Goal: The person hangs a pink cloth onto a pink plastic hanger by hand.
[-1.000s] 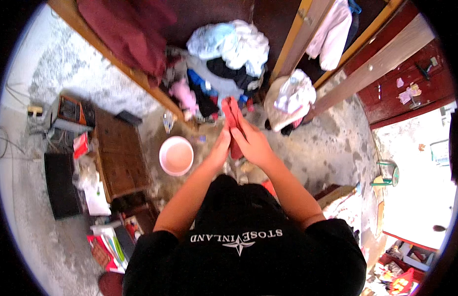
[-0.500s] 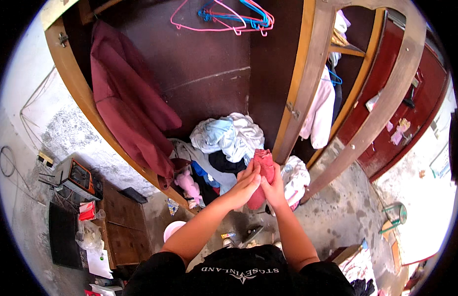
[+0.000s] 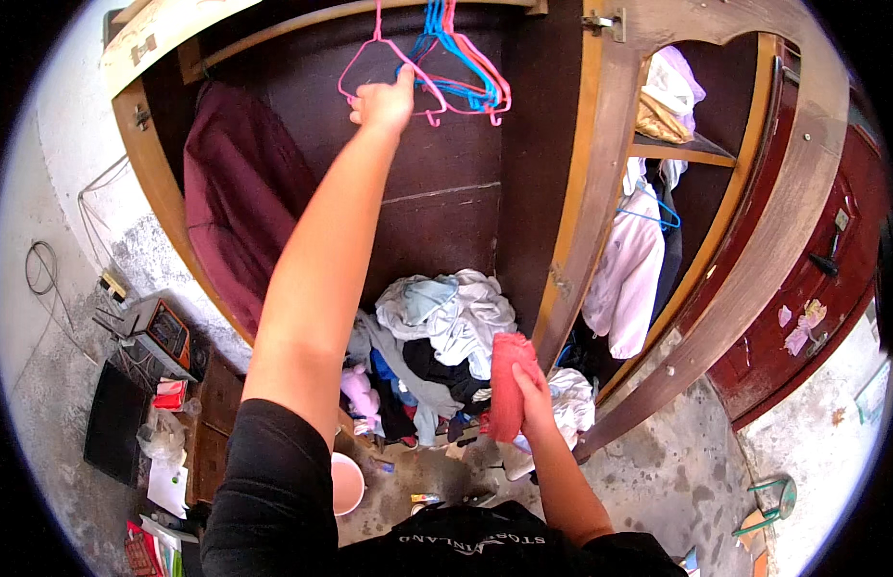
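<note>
White capital lettering [image 3: 509, 540], inverted in the head view, ran across the chest of the black shirt [image 3: 446, 560]; a white emblem, partly lost in folds, interrupted it.

Inside the wardrobe [image 3: 437, 212], hangers [image 3: 470, 91] hang below the rail [image 3: 273, 41], the left hand [image 3: 384, 101] at the leftmost one. A garment [image 3: 237, 183] hangs to their left; a clothes pile [image 3: 451, 313] lies beneath them. Before the pile's right side is the cloth [image 3: 507, 389] in the right hand [image 3: 535, 402]. On the floor [image 3: 648, 481], a basin [image 3: 346, 484] stands left, a stool [image 3: 775, 498] far right.
</note>
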The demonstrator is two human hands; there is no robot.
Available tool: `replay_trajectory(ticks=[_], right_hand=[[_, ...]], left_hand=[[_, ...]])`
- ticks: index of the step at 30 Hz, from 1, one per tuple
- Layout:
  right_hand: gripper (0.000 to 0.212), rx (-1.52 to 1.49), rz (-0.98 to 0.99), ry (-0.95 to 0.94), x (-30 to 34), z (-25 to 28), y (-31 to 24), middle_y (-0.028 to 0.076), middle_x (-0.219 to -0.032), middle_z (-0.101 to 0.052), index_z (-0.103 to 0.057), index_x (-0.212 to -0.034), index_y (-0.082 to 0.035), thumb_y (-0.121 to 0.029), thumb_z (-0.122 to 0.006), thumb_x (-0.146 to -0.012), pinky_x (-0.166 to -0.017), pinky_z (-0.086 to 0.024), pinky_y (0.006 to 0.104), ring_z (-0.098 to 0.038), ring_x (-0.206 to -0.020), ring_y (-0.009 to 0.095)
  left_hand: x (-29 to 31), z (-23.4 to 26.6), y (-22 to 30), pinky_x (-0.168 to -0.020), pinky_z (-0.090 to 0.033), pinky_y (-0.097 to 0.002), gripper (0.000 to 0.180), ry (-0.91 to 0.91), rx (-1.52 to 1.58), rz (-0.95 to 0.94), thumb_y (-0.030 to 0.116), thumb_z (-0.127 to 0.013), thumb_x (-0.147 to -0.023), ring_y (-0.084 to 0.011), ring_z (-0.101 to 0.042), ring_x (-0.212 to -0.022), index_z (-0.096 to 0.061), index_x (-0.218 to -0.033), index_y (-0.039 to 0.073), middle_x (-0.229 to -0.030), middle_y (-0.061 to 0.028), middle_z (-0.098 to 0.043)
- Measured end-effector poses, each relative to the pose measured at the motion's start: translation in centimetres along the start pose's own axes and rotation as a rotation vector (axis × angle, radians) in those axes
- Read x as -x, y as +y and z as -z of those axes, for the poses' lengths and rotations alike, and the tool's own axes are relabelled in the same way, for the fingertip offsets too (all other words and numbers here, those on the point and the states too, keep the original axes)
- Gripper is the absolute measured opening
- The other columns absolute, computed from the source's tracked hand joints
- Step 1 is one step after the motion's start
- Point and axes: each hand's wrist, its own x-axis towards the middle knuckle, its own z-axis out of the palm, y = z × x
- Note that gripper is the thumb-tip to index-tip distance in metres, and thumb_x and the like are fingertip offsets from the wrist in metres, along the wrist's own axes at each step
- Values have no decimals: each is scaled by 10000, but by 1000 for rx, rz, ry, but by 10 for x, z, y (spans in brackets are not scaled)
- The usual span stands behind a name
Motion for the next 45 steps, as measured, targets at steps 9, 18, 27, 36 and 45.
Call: replay_trajectory(ticks=[9, 18, 27, 36, 45], right_hand=[[337, 36, -113, 0, -8, 47, -27, 65, -1060, -695, -600, -1247, -72, -242, -684, -968, -732, -570, 324, -683, -884, 174], [349, 12, -156, -20, -19, 54, -31, 75, -1042, -705, -605, -1254, -66, -229, -694, -958, -733, -572, 326, -691, -876, 189], [380, 30, -176, 7, -12, 61, -19, 82, -1095, -701, -610, -1264, -52, -225, -712, -941, -783, -574, 332, -692, -931, 196], [467, -157, -219, -114, 3, 54, -26, 111, -1215, -656, -521, -1365, -57, -177, -657, -934, -900, -569, 458, -649, -1122, 281], [517, 22, -328, -312, -2, 31, -17, 126, -1137, -661, -444, -1438, -73, -319, -561, -999, -626, -587, 385, -720, -920, 313]], left_hand=[[-39, -21, 13, -921, -521, -620, 799, -312, 123, 218, 436, -732, -843, -471, -436, -1336, -436, -1464, 31, -1540, -221, -346], [-48, -35, -25, -835, -552, -557, 503, -281, 298, 388, 298, -592, -911, -376, -615, -1084, -549, -1346, 50, -1303, -197, -558], [-55, -11, -49, -502, -396, -347, 449, -243, 374, 310, 505, -508, -1022, -162, -486, -540, -583, -995, 64, -865, -139, -699], [-21, 73, -44, -493, -435, -289, 578, -409, 544, 120, 600, -470, -1009, -147, -531, -553, -520, -802, 62, -911, -247, -715], [84, 173, -131, -529, -599, -365, 546, -363, 607, -5, 612, -385, -1027, -253, -687, -586, -427, -824, 107, -891, -278, -714]])
